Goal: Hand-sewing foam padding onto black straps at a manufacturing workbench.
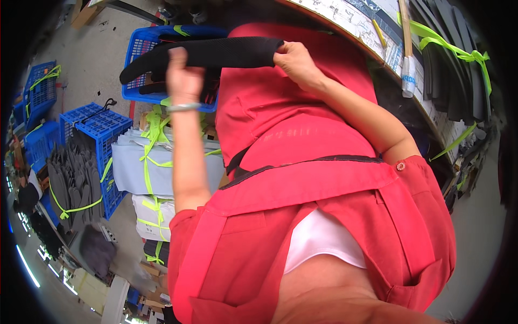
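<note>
A long, curved piece of black ribbed fabric (232, 52) stretches sideways over my lap and the basket beside it. My right hand (298, 63) pinches its squared right end between thumb and fingers. Against the middle-left of the piece lies my left hand (185, 80), smeared by motion, so its grip cannot be made out. The rounded left end sticks out past that hand. Below the fabric is a blue plastic basket (129, 93) holding more black pieces, partly hidden by my left hand.
Light-blue bundles (129, 170) tied with neon-yellow strips stand at my left, near blue crates (112, 135) and a tied bundle of grey pieces (75, 181). At the right, a worktable (345, 16) bears a yellow pen (379, 33), a wooden-handled tool (406, 32) and tied dark strips (445, 59).
</note>
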Tool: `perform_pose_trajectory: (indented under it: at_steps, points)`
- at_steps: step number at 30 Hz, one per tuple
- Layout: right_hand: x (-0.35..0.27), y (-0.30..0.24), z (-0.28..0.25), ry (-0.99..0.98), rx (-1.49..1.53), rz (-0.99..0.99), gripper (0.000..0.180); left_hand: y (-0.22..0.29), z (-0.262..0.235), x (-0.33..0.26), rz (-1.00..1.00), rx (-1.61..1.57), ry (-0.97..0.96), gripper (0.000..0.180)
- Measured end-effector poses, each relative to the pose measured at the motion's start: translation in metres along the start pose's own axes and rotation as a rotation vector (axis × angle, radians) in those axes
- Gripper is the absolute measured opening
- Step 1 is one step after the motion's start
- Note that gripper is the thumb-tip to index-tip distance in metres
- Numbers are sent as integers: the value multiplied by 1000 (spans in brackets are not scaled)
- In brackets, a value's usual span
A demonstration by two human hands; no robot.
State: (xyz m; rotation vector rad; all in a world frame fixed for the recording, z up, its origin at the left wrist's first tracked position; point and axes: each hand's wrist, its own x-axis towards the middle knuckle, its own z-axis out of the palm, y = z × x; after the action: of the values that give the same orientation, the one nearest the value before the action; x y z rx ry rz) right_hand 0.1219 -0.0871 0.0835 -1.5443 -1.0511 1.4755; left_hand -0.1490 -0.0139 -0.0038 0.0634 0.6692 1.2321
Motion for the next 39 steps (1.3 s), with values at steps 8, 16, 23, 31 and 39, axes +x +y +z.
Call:
perform_pose_trajectory:
  at_steps: [8, 16, 23, 31, 39]
  points:
    - [14, -31, -38, -279, -267, -37, 33, -50, 47, -51, 7, 333, -44, 21]
    - [30, -13, 11, -190, -428, -273, 23, -67, 70, -61, -83, 417, -144, 17]
    - [30, -4, 32, -304, 14, 116, 23, -59, 41, -71, -94, 400, -123, 19]
    - [33, 11, 35, -373, -58, 46, 23, -52, -84, -49, -71, 263, 321, 18]
    - [30, -5, 58, -477, -41, 29, 20, -43, -290, -19, -227, 267, 570, 48]
